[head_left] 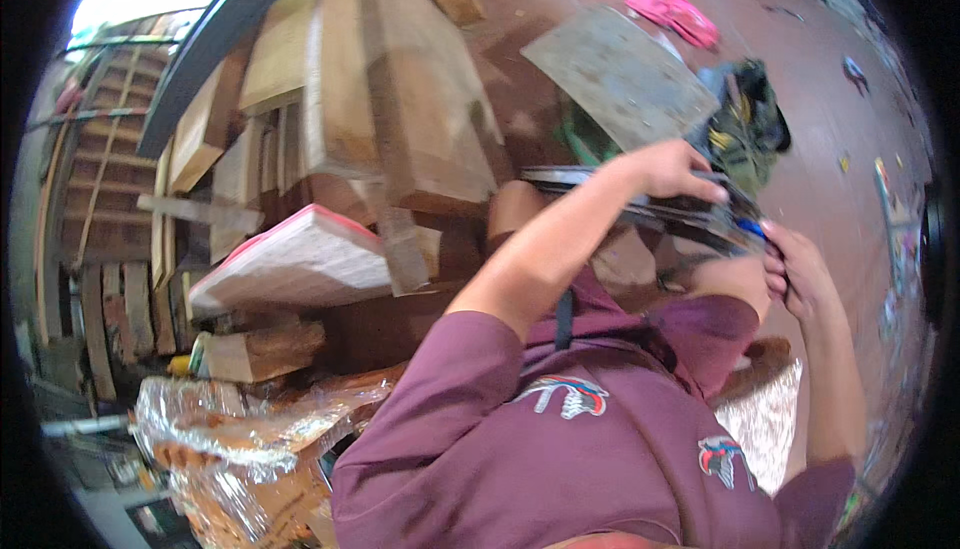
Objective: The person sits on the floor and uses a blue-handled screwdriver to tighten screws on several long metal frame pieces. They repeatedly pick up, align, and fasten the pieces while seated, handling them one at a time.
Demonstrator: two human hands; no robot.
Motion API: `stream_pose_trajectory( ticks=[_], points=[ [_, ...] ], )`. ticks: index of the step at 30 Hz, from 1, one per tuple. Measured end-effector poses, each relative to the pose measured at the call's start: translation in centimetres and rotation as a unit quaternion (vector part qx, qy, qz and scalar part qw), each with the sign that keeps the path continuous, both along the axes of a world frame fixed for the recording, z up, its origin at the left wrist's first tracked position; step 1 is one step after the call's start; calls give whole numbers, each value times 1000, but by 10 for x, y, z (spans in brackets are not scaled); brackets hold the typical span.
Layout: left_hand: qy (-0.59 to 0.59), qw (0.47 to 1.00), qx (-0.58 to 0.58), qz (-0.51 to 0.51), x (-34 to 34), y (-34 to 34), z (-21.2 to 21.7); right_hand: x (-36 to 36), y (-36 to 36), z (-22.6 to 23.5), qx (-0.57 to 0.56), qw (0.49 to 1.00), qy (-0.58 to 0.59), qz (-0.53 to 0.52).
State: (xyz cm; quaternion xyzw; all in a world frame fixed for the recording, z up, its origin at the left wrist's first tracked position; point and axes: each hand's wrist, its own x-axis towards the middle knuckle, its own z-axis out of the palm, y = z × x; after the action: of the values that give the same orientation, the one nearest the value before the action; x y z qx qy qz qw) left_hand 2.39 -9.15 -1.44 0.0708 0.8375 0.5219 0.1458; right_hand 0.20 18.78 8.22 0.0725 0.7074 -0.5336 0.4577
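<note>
A long grey metal piece point(560, 177) lies across in front of my body, above my bare knees. My left hand point(675, 171) reaches over it, fingers bent down onto its upper side near the right end. At that same end, my right hand point(800, 267) is closed round a small tool with a blue part point(750, 228) showing. The tool's kind cannot be made out, as fingers and blur cover most of it. Just beyond my hands lies a dark green and black bag-like bundle point(750, 129) with yellow bits in it.
A grey flat panel point(620, 79) lies ahead on the reddish floor, with pink cloth point(672, 14) beyond it. Thick wooden beams point(415, 79) and a white slab with a pink edge point(300, 259) fill the left. Plastic-wrapped brown goods point(250, 439) stand at lower left.
</note>
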Motion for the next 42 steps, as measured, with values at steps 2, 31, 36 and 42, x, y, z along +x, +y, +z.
stream_pose_trajectory(
  ticks=[2, 31, 36, 42],
  points=[
    [19, 1000, -5, -6, -1, -1, -4, -1, 2, -6, 34, 997, 63, 30],
    [-4, 1000, 15, 16, 8, -13, 6, -20, 8, -14, 112, 616, 682, 378],
    [44, 998, 37, 4, 0, -6, -9, -19, 20, -16, 79, 504, 766, 392],
    [41, 999, 35, 6, 5, -8, -5, -14, 19, -22, 6, 653, 688, 315]
  ],
)
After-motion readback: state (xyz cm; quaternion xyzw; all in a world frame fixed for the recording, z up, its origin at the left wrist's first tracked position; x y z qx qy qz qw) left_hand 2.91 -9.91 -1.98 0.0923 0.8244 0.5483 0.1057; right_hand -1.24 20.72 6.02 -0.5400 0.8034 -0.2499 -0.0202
